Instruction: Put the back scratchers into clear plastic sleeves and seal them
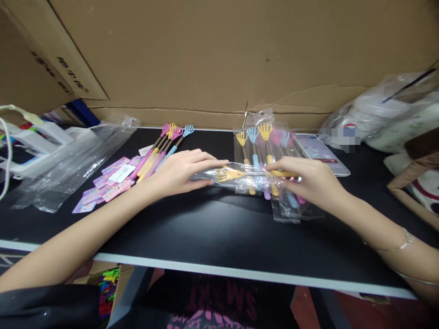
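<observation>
Between my hands, above the black table, lies a yellow back scratcher (229,174) with a hand-shaped head, inside a clear plastic bag (209,172). My left hand (188,170) pinches the bag's end by the scratcher's head. Closed around the yellow handle is my right hand (305,176). Just behind it, several bagged back scratchers (254,157) in yellow, blue and pink lie side by side, partly covered by my hand. Past my left hand rests a bunch of unbagged back scratchers (154,153), their lower ends partly hidden by my forearm.
Printed cards (113,176) and empty clear bags (65,169) lie at left, near a white plastic stand (37,146). A phone (320,153) and a bagged cup (373,114) are at right. Cardboard (219,55) walls the back. Below the table edge sits a box of colourful items (109,290).
</observation>
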Available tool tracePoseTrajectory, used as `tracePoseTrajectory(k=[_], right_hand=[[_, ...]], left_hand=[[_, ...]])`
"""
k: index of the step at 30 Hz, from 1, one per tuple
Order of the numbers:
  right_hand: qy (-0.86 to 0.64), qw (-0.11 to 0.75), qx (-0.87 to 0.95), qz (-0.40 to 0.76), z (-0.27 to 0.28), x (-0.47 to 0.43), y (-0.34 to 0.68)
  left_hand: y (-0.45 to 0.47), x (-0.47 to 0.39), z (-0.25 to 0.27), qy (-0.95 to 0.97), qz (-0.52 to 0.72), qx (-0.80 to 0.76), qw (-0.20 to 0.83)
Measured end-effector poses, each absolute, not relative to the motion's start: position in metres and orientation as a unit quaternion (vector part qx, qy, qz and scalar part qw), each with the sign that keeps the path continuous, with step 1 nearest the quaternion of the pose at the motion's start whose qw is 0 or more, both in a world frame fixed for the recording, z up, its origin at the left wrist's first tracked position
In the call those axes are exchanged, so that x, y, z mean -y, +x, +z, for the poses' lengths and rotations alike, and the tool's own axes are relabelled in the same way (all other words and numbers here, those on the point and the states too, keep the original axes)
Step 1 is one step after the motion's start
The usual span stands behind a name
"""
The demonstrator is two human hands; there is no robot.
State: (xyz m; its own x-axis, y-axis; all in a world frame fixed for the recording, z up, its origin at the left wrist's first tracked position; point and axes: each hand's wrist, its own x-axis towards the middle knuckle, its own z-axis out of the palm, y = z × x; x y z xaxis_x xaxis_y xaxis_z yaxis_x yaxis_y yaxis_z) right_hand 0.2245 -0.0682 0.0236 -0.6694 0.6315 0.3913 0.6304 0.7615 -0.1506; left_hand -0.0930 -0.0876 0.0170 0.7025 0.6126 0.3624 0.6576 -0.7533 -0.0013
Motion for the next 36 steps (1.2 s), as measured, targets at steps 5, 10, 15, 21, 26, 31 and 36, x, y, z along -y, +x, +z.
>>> tracePoseTrajectory(k=[5, 10, 15, 21, 26, 31, 36], right_hand=[[-0.341, 0.222, 0.913, -0.025, 0.021, 0.072, 0.220], [-0.336, 0.218, 0.912, -0.089, 0.018, 0.076, 0.218], [-0.336, 0.217, 0.908, -0.128, 0.017, 0.078, 0.217], [-0.344, 0.200, 0.908, -0.135, 0.018, 0.082, 0.213], [-0.330, 0.188, 0.913, -0.147, 0.019, 0.084, 0.212], [-0.337, 0.193, 0.910, -0.143, 0.021, 0.081, 0.217], [-0.375, 0.174, 0.909, -0.063, 0.025, 0.077, 0.220]], left_hand=[[-0.092, 0.087, 0.012, -0.923, -0.188, 0.332, 0.041], [-0.089, 0.088, 0.012, -0.921, -0.188, 0.335, 0.069], [-0.084, 0.094, 0.018, -0.910, -0.180, 0.355, 0.115], [-0.082, 0.095, 0.019, -0.910, -0.208, 0.346, 0.092], [-0.081, 0.095, 0.018, -0.912, -0.202, 0.348, 0.076], [-0.085, 0.095, 0.022, -0.907, -0.204, 0.358, 0.087], [-0.091, 0.092, 0.023, -0.899, -0.209, 0.377, 0.081]])
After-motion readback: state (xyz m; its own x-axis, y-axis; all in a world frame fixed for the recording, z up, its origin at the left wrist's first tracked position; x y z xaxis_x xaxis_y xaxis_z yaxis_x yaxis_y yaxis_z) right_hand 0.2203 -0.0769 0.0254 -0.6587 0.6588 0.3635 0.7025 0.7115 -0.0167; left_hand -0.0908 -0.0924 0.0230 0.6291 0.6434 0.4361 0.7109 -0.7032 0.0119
